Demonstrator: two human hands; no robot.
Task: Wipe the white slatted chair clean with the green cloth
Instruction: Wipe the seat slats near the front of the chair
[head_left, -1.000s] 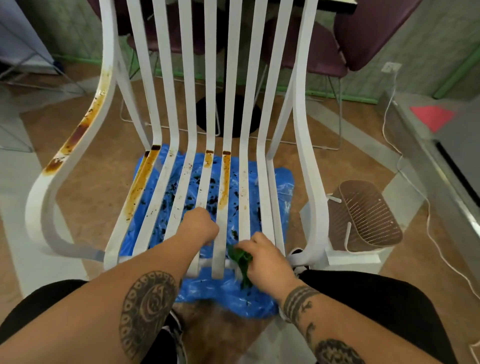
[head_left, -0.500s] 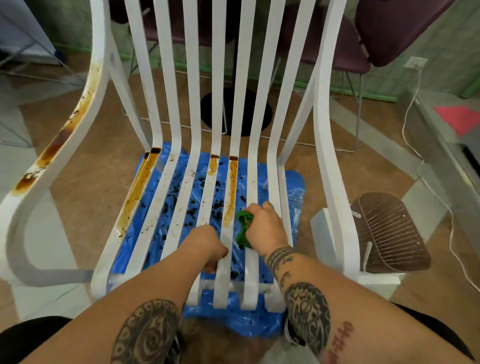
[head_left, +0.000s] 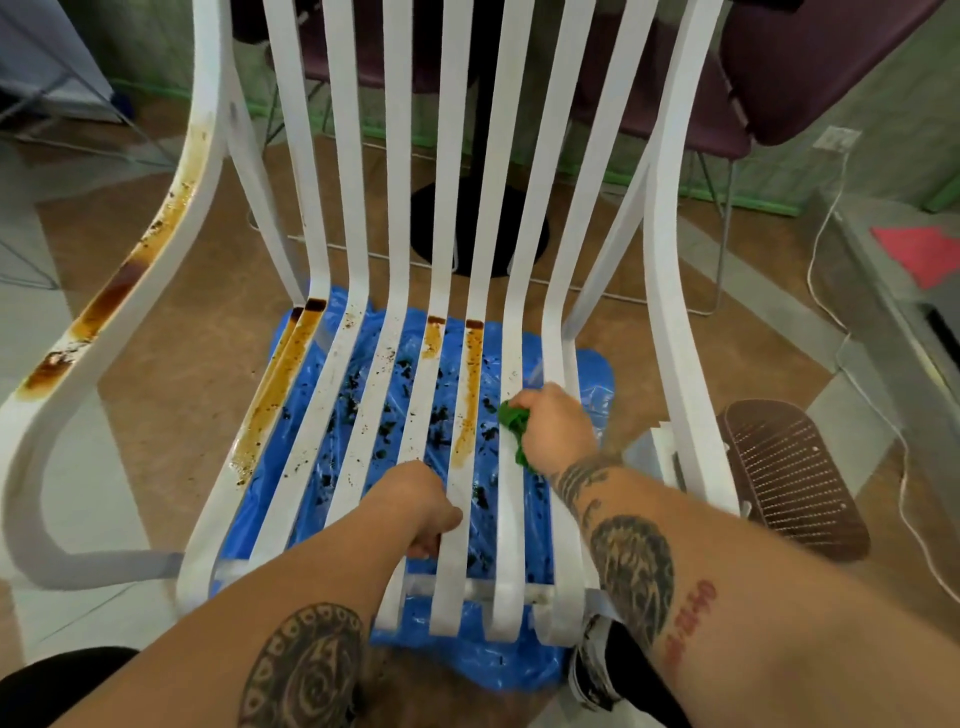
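Chair seat (head_left: 423, 405): R hand (head_left: 558, 431) round cloth (head_left: 511, 423)

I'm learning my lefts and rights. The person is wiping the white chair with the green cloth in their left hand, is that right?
Not quite. The green cloth is in the right hand, not the left. The head view shows that hand holding it against the white chair, while the left hand grips a seat slat.
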